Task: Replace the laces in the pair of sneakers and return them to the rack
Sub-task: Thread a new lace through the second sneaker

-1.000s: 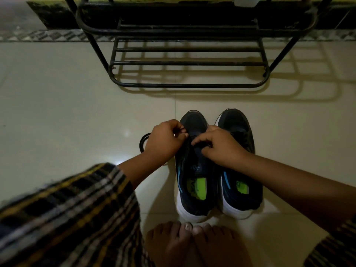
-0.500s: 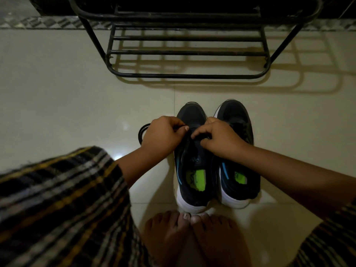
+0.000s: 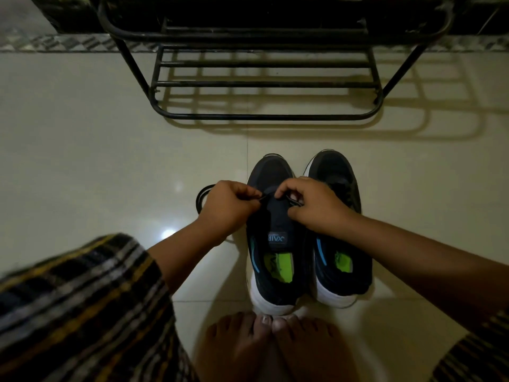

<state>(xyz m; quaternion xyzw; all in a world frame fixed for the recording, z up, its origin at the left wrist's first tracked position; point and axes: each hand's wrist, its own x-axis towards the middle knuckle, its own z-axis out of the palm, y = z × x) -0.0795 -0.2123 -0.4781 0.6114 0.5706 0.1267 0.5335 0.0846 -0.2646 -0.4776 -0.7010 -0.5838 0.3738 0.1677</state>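
Since a second ago: both hands shifted a little toward the toe of the left sneaker [image 3: 275,244], right hand now lifted off the tongue with fingers hooked at the lowest eyelets; view tipped down, so rack [image 3: 264,115] sits lower in frame. Left hand [image 3: 225,208] pinching a dark lace [image 3: 263,198] end between thumb and fingers; right hand [image 3: 316,205] curled at the opposite eyelet row, apparently pinching the other end, though hard to tell in the dim light. Left sneaker standing on the floor [image 3: 82,161] just beside the right sneaker [image 3: 340,238], heels toward the bare feet [image 3: 272,346], both well apart from the rack. Tongue of the left sneaker bare below the hands, so lacing judged barely begun there: first crossing only. Loop of lace [image 3: 202,195] lying on the floor beside the left hand. Right sneaker seemingly laced near the toe, but too dark to be sure. Left to do, by this reading: remaining eyelets, tying, then both sneakers onto the rack.
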